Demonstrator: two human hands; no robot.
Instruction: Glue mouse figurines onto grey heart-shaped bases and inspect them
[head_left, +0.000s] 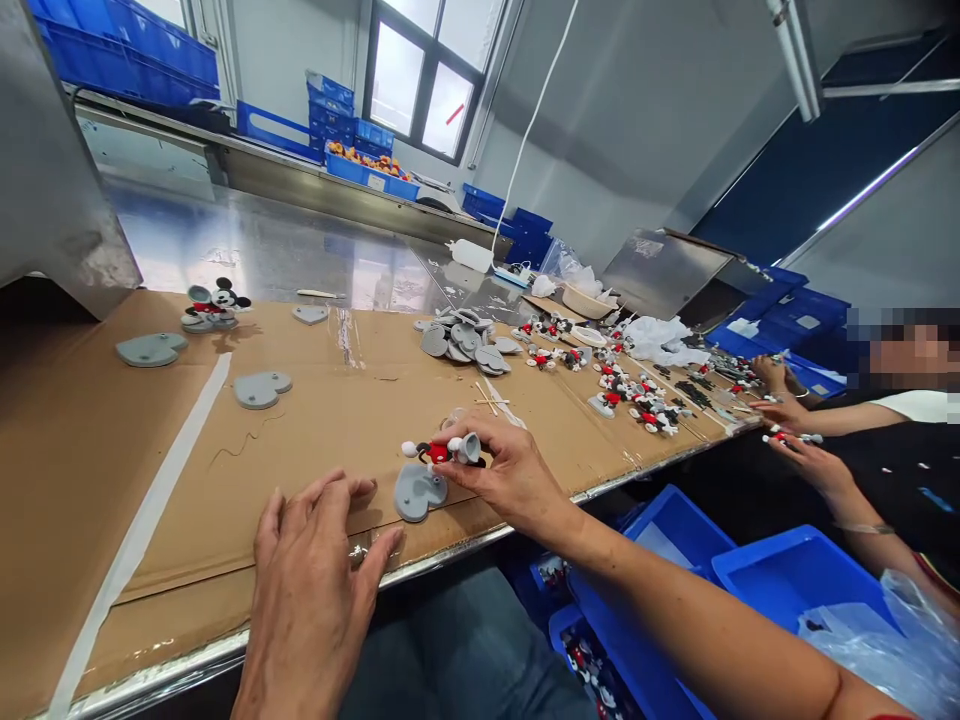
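Note:
My right hand (pixel 510 475) pinches a small cartoon mouse figurine (pixel 437 453) between thumb and fingers. It is red, black and white with a grey cup-like part, and lies tilted on its side. Just below it a grey heart-shaped base (pixel 418 494) rests on the cardboard (pixel 315 440); whether the two touch I cannot tell. To the left, my left hand (pixel 319 560) is at the table's front edge, fingers bent and thumb apart, with no object visible in its grasp. A finished-looking figurine (pixel 217 303) stands upright on its base at the back left.
More grey bases (pixel 261 389) lie at left, with a pile of bases (pixel 465 340) in the middle. Several loose figurines (pixel 645 400) spread to the right. A co-worker's hands (pixel 814 460) are at the far right. Blue bins (pixel 802 570) stand below the table edge.

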